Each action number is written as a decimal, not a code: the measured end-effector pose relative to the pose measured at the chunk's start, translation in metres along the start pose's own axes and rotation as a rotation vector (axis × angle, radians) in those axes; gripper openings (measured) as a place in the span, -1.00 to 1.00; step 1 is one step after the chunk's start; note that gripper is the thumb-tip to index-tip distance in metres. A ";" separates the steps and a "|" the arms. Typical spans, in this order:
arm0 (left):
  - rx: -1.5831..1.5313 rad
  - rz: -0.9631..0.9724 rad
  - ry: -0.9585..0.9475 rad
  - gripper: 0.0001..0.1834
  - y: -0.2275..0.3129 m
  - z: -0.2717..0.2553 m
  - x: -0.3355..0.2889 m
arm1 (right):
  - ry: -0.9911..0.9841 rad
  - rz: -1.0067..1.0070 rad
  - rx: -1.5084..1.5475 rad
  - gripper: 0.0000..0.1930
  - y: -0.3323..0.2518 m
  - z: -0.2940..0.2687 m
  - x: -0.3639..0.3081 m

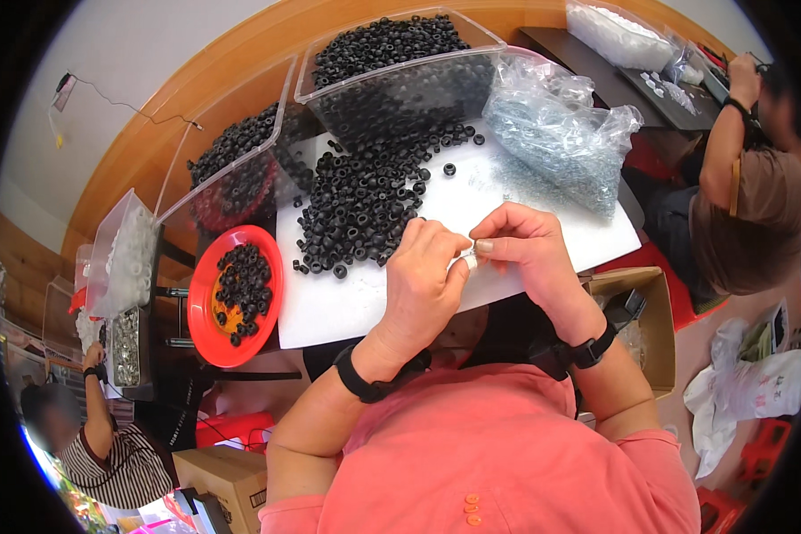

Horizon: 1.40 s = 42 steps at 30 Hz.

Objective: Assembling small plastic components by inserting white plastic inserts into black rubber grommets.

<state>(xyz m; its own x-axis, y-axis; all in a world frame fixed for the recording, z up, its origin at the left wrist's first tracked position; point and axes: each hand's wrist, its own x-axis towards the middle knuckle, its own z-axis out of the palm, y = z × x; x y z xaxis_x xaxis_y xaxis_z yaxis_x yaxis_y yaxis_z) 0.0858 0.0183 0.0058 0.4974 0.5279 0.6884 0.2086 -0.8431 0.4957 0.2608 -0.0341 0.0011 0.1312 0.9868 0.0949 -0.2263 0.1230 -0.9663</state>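
Observation:
My left hand (pixel 425 278) and my right hand (pixel 525 252) meet above the front edge of a white tabletop (pixel 351 311). Pinched in my left fingers is a small white plastic piece (pixel 470 261). The thumb and forefinger of my right hand close together just above it, and whatever tiny thing they grip is too small to name. Beyond my left hand spreads a loose pile of small black ring-shaped parts (pixel 356 200). Past my right hand lies a clear plastic bag (pixel 556 133) full of small grey metallic pieces.
Clear bins (pixel 400 93) of black parts stand at the back. A red bowl (pixel 206 343) with more of them sits left of the tabletop. An open cardboard box (pixel 663 329) is by my right elbow. One person (pixel 748 205) sits at right, another (pixel 120 454) at left.

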 end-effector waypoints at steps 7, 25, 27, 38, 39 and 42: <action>-0.145 -0.164 0.005 -0.86 0.002 0.007 -0.007 | 0.012 0.009 0.021 -0.89 0.001 -0.001 0.000; -0.808 -0.776 0.056 -0.92 0.005 0.002 -0.008 | -0.017 -0.273 -0.111 -0.76 0.001 0.020 -0.011; -0.749 -0.713 0.055 -0.91 0.004 0.003 -0.010 | -0.018 -0.270 -0.096 -0.76 0.000 0.019 -0.009; -0.612 -0.621 -0.074 -0.89 0.002 -0.004 -0.003 | -0.043 -0.196 -0.010 -0.72 -0.005 0.017 -0.007; -0.611 -0.619 -0.073 -0.89 0.001 -0.004 -0.003 | -0.044 -0.199 -0.010 -0.72 -0.006 0.018 -0.006; -0.626 -0.602 -0.010 -0.86 0.000 -0.002 -0.002 | -0.043 -0.192 0.001 -0.73 -0.006 0.019 -0.004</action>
<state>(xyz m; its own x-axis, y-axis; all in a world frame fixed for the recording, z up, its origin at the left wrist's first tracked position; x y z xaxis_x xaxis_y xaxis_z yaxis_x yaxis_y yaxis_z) 0.0828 0.0175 0.0054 0.4593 0.8624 0.2127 -0.0623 -0.2076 0.9762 0.2437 -0.0372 0.0105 0.1305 0.9488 0.2876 -0.2018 0.3094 -0.9293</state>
